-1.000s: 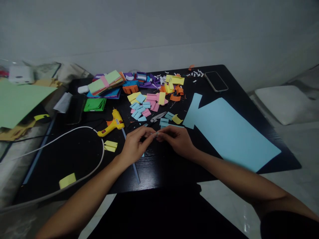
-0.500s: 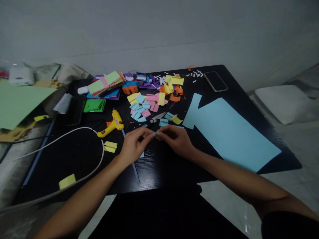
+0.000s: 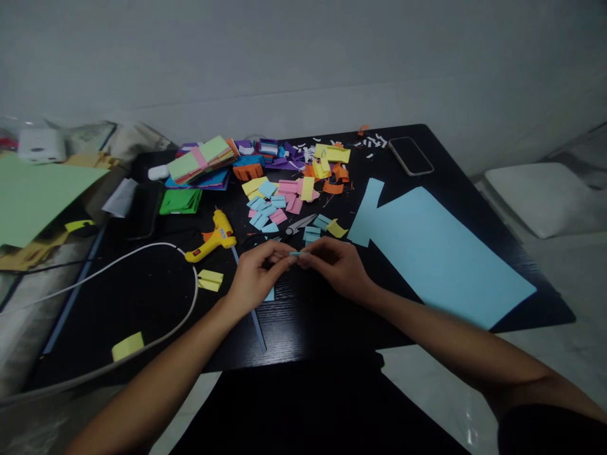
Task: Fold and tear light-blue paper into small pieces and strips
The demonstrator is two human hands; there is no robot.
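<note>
A small light-blue paper piece (image 3: 296, 254) is pinched between the fingertips of both hands, seen edge-on over the black table. My left hand (image 3: 258, 272) is closed on its left end, my right hand (image 3: 336, 265) on its right end. Just beyond the fingers lie scissors (image 3: 300, 225), partly hidden by my left hand. Folded light-blue paper pieces (image 3: 312, 234) and a curled yellow piece (image 3: 336, 228) are close to my right hand. Left of my left hand rests a yellow glue gun (image 3: 219, 237), a glue stick (image 3: 257, 330) running from its back.
A large light-blue sheet (image 3: 446, 259) and a strip (image 3: 366, 213) cover the table's right side. A phone (image 3: 410, 156) lies at the back right. Colourful folded papers (image 3: 202, 162) and scraps fill the back. A white cable (image 3: 195, 292) loops across the left.
More of the light-blue piece's edge shows between the fingertips now, and the fingers have shifted slightly on it. Everything else on the table stays put.
</note>
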